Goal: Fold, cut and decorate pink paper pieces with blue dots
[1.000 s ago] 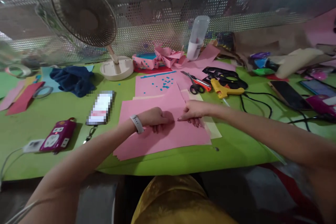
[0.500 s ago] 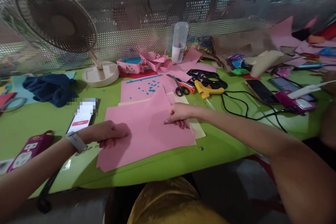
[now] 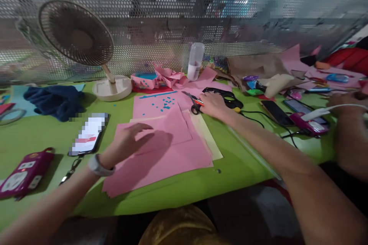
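Observation:
My left hand hovers over a stack of pink paper, thumb and fingers apart, its shadow on the sheets. On the stack lies a smaller pink piece with a raised upper corner. My right hand is down beside black-handled scissors and an orange cutter. Its fingers are partly hidden, so whether it grips either tool cannot be told. Cream paper sticks out under the stack. Behind it, small blue bits lie on another pink sheet.
A fan and a white-based bottle stand at the back. Phones and magenta power strips lie at both sides. Blue cloth is at left. Another person's arm rests at right. A cord crosses the table.
My right hand has left the pink paper and moved up and right to the scissors and cutter. My left hand has lifted and opened from its pinch on the paper. The view has shifted slightly.

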`<state>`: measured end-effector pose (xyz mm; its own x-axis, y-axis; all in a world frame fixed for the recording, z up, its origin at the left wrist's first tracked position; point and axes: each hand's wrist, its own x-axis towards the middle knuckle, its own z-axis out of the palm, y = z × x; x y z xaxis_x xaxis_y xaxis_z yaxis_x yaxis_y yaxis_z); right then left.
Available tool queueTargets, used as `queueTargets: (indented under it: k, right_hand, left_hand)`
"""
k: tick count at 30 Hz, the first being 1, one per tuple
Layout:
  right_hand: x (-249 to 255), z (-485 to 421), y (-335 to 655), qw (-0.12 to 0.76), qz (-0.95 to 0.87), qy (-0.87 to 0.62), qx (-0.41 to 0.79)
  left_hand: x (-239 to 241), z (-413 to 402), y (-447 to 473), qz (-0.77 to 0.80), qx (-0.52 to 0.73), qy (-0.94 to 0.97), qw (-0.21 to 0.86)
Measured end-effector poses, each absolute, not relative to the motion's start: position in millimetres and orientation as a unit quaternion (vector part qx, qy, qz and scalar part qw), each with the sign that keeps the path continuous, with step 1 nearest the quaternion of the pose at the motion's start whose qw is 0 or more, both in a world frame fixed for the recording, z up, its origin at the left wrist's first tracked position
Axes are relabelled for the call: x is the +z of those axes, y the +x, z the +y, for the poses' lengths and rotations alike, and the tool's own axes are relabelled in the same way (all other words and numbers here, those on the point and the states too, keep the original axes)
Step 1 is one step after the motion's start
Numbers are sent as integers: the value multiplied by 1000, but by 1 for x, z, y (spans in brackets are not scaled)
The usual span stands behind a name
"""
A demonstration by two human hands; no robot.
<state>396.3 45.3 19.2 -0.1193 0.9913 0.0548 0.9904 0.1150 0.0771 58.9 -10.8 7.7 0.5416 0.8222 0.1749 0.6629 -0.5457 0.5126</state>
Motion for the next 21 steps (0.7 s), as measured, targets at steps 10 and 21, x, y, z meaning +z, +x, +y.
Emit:
queueTargets:
  k: [10, 21]
  right_hand:
    - [6, 87, 393, 96, 734, 670, 61]
    - [16, 107, 393, 135, 720, 681, 10]
  left_hand:
    - [-39, -28, 92, 258, 121, 954, 93]
    - [-31, -30, 88, 241, 94, 961, 93]
